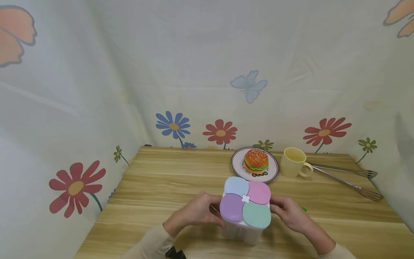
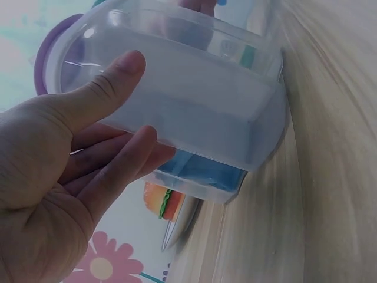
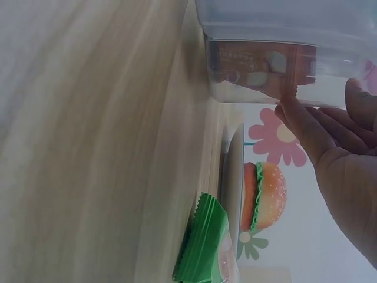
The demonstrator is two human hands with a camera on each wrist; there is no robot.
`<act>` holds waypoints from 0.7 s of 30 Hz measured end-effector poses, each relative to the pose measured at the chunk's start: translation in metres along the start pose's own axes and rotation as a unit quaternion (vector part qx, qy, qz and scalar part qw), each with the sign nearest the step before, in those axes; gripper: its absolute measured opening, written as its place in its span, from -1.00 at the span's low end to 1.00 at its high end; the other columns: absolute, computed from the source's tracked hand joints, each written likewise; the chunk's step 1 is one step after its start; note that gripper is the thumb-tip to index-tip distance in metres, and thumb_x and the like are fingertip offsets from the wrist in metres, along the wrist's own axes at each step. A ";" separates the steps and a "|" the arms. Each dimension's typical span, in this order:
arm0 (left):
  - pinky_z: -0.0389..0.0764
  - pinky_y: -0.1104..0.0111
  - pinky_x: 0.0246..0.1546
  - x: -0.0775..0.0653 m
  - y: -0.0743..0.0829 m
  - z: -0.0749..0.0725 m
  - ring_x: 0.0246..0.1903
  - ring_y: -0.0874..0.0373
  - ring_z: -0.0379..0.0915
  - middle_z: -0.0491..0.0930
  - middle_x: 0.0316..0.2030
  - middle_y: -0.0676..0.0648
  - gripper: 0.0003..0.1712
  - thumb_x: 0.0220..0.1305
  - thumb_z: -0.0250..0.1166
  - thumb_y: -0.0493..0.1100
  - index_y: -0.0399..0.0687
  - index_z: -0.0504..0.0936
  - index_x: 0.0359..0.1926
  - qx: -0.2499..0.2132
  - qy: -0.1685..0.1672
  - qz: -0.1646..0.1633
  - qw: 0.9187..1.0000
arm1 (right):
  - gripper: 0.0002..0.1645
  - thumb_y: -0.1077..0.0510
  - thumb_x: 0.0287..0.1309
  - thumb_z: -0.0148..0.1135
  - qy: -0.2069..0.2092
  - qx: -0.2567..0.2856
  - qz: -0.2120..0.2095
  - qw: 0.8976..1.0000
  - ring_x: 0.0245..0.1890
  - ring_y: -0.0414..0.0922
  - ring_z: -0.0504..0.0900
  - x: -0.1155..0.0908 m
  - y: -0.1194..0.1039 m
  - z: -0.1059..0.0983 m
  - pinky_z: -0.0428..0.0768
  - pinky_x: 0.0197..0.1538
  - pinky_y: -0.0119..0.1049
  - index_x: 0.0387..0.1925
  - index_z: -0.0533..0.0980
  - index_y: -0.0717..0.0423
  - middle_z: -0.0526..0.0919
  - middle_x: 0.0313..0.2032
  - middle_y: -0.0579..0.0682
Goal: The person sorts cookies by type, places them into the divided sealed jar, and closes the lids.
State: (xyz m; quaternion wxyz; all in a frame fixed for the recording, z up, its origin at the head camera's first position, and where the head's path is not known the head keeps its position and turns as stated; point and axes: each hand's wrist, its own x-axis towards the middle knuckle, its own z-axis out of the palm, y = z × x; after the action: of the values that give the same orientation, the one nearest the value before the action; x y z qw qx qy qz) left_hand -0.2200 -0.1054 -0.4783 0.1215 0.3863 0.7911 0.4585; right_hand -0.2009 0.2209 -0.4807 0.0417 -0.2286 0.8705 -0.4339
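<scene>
A clear plastic storage box [image 1: 240, 233] stands upright between my two hands, its lid [image 1: 231, 207] split into blue, pink, purple and green petals. My left hand [image 1: 201, 211] holds the box's left side, with the thumb toward the near face and fingers bent round the side. On the opposite side my right hand [image 1: 292, 215] holds the box, thumb up near the lid and fingertips against the wall. Through that wall a brown wrapped packet [image 3: 259, 65] shows inside. Something blue [image 2: 203, 168] is visible in another compartment. Whether the base touches the table cannot be told.
Behind the box, a toy burger [image 1: 256, 160] sits on a plate [image 1: 237, 167]. A yellow mug [image 1: 291, 163] and two metal utensils [image 1: 347, 182] lie farther right. A green wrapped packet [image 3: 203, 239] rests on the wooden table [image 1: 161, 180] beside my right hand. Flowered cloth [image 1: 194, 72] surrounds the table.
</scene>
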 end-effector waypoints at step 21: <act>0.68 0.47 -0.35 -0.004 0.002 0.008 -0.38 0.42 0.65 0.75 -0.37 -0.02 -0.65 -0.17 0.60 -0.21 -0.16 0.69 -0.29 0.003 0.022 0.012 1.000 | -0.63 0.20 0.39 0.07 0.021 -0.049 -0.012 0.999 0.10 0.06 0.57 0.007 0.006 0.004 0.61 0.09 -0.11 0.11 0.53 0.32 0.65 0.05 0.18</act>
State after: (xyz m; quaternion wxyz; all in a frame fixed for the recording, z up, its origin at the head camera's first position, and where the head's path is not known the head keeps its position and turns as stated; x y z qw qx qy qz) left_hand -0.2117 -0.1027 -0.4814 0.0975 0.3861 0.7903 0.4657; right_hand -0.2082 0.2183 -0.4867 0.0070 -0.2314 0.8885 -0.3963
